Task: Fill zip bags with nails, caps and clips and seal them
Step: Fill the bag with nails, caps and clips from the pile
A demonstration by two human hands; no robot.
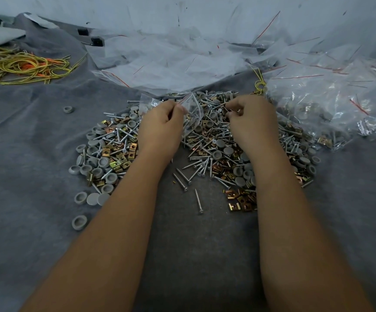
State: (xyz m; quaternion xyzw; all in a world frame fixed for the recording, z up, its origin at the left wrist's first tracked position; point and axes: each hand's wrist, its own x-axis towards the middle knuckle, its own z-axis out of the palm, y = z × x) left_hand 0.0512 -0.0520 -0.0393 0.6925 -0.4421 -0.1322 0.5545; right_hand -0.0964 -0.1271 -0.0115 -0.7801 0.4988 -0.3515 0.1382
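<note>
Both hands are out over a big mixed pile on a grey cloth-covered surface. The left hand has its fingers curled round a small clear zip bag, pinching it near its red-striped top edge so it hangs tilted over the pile; some silver nails show through the plastic. The right hand is just beside it, fingers curled and pinching at something small among the nails, though I can't tell exactly which piece.

The pile itself is silver nails, round grey caps and brass-coloured square clips, all jumbled together, with a few caps lying apart to the left.

Behind the pile is a heap of empty clear bags with red strips, and off to the right a mound of filled bags. At the far left sits a tangle of yellow and orange cords.
</note>
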